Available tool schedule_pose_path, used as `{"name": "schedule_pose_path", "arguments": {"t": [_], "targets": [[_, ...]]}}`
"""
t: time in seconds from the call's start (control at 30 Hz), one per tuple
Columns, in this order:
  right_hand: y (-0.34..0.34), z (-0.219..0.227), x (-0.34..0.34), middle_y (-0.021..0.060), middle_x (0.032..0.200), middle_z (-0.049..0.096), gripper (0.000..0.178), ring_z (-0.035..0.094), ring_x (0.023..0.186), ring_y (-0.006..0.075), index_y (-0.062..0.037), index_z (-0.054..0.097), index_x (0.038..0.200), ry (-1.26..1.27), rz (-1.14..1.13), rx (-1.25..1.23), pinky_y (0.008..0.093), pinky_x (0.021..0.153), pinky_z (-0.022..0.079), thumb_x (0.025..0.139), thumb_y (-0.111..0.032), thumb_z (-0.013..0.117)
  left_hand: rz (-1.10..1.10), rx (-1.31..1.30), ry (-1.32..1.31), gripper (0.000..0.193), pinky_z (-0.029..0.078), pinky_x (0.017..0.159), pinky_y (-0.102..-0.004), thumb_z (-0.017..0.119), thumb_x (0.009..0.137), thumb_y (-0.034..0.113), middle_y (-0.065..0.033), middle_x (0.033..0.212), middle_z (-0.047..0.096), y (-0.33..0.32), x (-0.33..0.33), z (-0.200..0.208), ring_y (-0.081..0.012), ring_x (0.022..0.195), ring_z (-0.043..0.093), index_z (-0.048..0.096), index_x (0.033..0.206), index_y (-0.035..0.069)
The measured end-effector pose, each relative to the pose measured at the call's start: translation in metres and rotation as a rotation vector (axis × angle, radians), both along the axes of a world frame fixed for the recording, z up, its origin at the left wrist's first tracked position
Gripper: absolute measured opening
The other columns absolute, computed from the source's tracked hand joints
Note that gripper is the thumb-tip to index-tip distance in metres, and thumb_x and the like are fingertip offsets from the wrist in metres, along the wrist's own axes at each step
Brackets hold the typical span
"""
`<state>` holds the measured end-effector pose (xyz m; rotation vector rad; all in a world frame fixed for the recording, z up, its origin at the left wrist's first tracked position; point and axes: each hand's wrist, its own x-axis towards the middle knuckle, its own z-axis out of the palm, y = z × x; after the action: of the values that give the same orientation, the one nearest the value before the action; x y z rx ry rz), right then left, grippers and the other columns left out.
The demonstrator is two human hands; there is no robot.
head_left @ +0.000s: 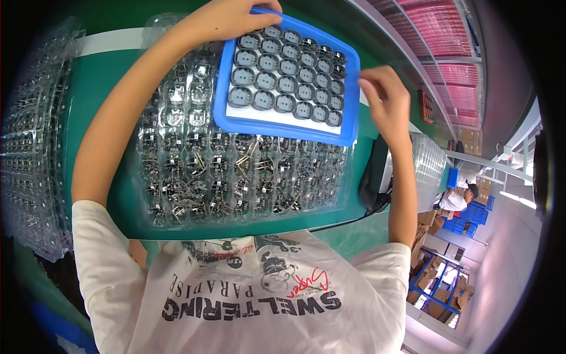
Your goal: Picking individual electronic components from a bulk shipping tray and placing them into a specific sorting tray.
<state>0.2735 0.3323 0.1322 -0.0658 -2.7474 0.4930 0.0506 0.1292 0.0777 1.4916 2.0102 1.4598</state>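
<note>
A blue tray [223, 94] holds several rows of grey, rounded-square parts [286, 84] on a white sheet [298, 121]. Some parts at its far right corner look darker, with metal bits showing. My left hand [236, 19] grips the far left part of the rim, thumb along the edge and fingers curled over the far side. At the right rim, my right hand [388, 97] has its fingers bent, with thumb and index fingertips close together at the edge. Beneath and nearer me lies a clear plastic blister tray [247, 177], its pockets filled with small black electronic parts with metal pins.
More clear blister trays [35, 141] with parts are stacked at the left on the green table [106, 130]. A black object [374, 177] lies by the right table edge. Further right are stacked clear trays [429, 168], a person in white [454, 202] and blue crates [463, 224].
</note>
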Motion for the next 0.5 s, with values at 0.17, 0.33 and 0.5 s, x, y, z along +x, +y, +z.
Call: {"name": "schedule_pose_path", "arguments": {"t": [0.17,0.33,0.5], "targets": [[-0.018,0.016,0.069,0.0053,0.071,0.055,0.011,0.048,0.056,0.0095,-0.0002,0.063,0.088,-0.401,-0.106,-0.099,0.024,0.05,0.038,0.078,-0.001,0.066,0.084,0.035,0.122,0.021,0.049,0.075,-0.0356,0.063,0.082,0.016,-0.0177,0.087,0.066,0.0,-0.001,-0.007,-0.029,0.083,0.064,0.065,0.091,-0.003],[-0.032,-0.008,0.096,0.0081,0.068,0.051,0.016,0.048,0.052,0.0151,0.0011,0.065,0.09,-0.542,-0.124,-0.054,0.0291,0.05,0.039,0.074,-0.002,0.07,0.151,0.063,0.113,0.018,0.048,0.075,-0.0357,0.064,0.08,0.015,-0.0165,0.086,0.065,0.0,0.001,-0.007,-0.0293,0.084,0.063,0.065,0.088,-0.002],[-0.033,-0.002,0.095,0.0089,0.068,0.053,0.009,0.051,0.054,0.0158,0.0028,0.066,0.082,-0.466,-0.083,0.008,0.0299,0.05,0.04,0.075,-0.001,0.069,0.15,0.054,0.108,0.018,0.048,0.075,-0.0355,0.063,0.081,0.014,-0.0171,0.087,0.064,0.0,0.0,-0.011,-0.03,0.084,0.062,0.064,0.088,-0.002]]}}
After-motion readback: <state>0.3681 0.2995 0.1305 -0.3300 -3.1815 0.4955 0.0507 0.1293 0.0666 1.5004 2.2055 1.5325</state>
